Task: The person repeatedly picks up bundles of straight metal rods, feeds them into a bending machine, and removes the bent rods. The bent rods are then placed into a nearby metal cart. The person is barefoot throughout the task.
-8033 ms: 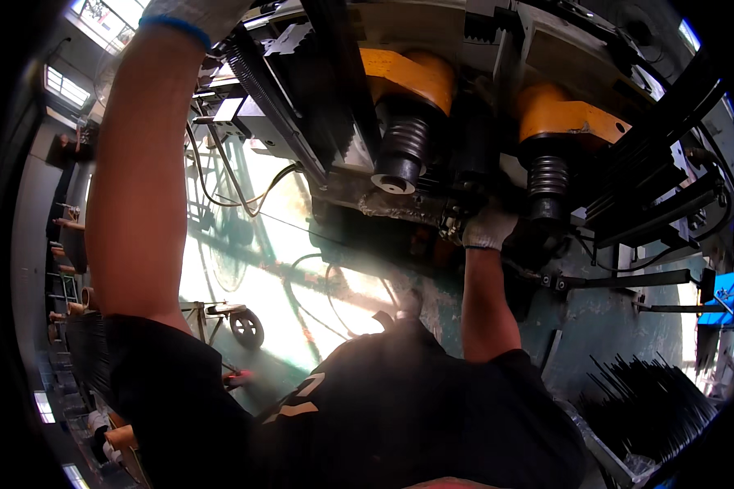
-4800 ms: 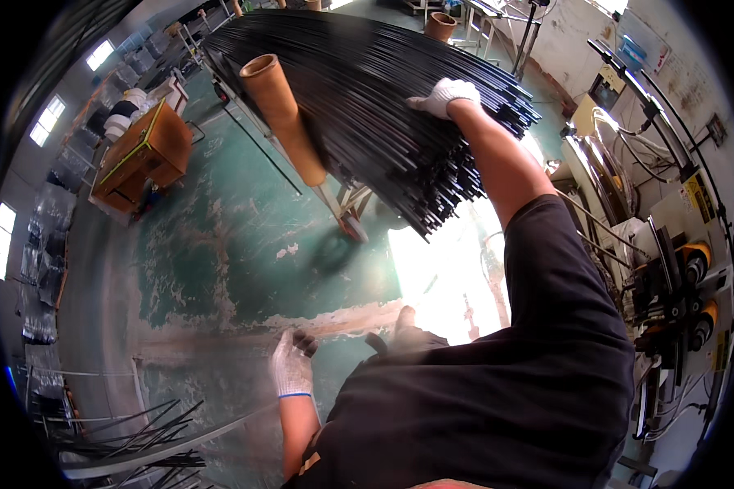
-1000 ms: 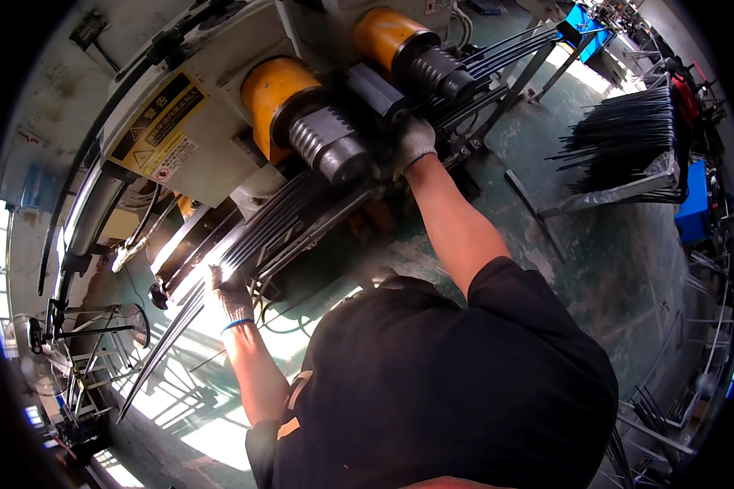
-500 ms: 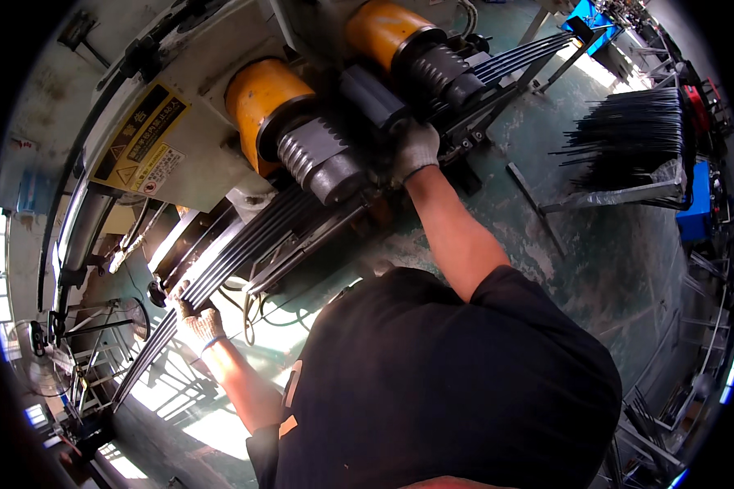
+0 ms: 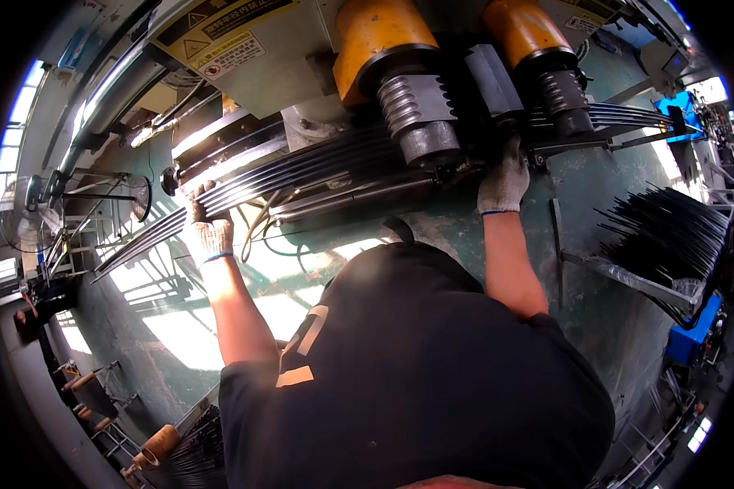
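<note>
Left hand (image 5: 210, 235) has fingers clamped round the rods (image 5: 302, 163). Right hand (image 5: 505, 183) near the rods, farther right; can't tell its fingers from here. Orange housing (image 5: 385, 37) above the rods.

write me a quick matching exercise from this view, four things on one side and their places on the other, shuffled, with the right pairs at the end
Things
1. gloved left hand
2. gloved right hand
3. orange housings
4. stack of thin dark rods

Places
A. at the picture's right, above a blue box
B. just below a grey block in the picture
C. at the long dark rods, left of the ribbed cylinders
D. along the picture's top, above the ribbed cylinders

Right pairs
1-C, 2-B, 3-D, 4-A
</note>
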`<state>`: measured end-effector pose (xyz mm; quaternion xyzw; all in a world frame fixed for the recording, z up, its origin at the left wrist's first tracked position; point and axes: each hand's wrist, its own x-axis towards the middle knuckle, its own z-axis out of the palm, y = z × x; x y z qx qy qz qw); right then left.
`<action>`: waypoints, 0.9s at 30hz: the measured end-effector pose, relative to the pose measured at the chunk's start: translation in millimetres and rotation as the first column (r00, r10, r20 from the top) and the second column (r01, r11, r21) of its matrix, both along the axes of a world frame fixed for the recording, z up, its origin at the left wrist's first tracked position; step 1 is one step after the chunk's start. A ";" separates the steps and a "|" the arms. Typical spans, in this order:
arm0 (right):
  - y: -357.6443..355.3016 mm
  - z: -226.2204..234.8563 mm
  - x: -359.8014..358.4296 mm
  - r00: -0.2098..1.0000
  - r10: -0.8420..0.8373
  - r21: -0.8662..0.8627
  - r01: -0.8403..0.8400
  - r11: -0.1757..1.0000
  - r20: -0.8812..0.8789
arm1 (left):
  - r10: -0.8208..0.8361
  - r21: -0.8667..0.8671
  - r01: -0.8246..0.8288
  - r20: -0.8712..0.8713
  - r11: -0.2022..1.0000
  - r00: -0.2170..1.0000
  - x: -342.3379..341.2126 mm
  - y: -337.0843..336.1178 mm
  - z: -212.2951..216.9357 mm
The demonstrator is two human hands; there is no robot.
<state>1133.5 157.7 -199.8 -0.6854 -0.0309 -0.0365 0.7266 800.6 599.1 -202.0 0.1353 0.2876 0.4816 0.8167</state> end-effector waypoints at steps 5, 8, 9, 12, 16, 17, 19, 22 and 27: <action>-28.1 -63.5 12.9 0.948 0.293 0.445 -0.213 0.870 -0.121 | -0.006 0.006 0.006 -0.021 1.000 1.000 36.9 -40.0 9.6; -39.8 -89.0 24.7 0.938 0.313 0.314 -0.255 0.915 -0.150 | -0.015 -0.026 0.014 -0.068 1.000 0.998 66.1 -80.5 27.8; -41.2 -93.1 28.1 0.926 0.337 0.364 -0.259 0.895 -0.169 | -0.023 -0.054 0.019 -0.075 0.998 0.997 75.3 -91.3 34.2; -35.3 -83.5 26.1 0.874 0.392 0.669 -0.110 0.735 -0.288 | -0.108 0.087 0.125 -0.183 0.988 0.977 56.3 -82.8 -17.7; -79.7 -127.9 34.5 0.922 0.386 -0.912 -0.184 0.367 -0.030 | -0.453 0.066 0.457 0.318 0.887 0.833 46.4 -87.8 12.2; -89.1 -137.3 36.3 0.933 0.352 -0.716 -0.293 0.634 -0.070 | -0.397 0.047 0.396 0.219 0.917 0.892 43.6 -86.3 15.4; -69.3 -122.8 19.7 0.918 0.250 -0.072 -0.284 0.956 -0.307 | -0.140 0.414 0.323 -0.413 0.851 0.900 21.8 -71.3 -10.2; -51.5 -96.4 -15.9 0.876 0.057 0.040 -0.043 0.998 -0.479 | -0.024 0.375 0.133 -0.282 0.917 0.959 -21.3 -25.5 -17.1; -43.7 -119.3 -57.0 0.729 -0.086 0.038 0.153 0.988 -0.679 | 0.143 -0.113 -0.115 0.291 0.987 0.946 -101.4 63.1 6.3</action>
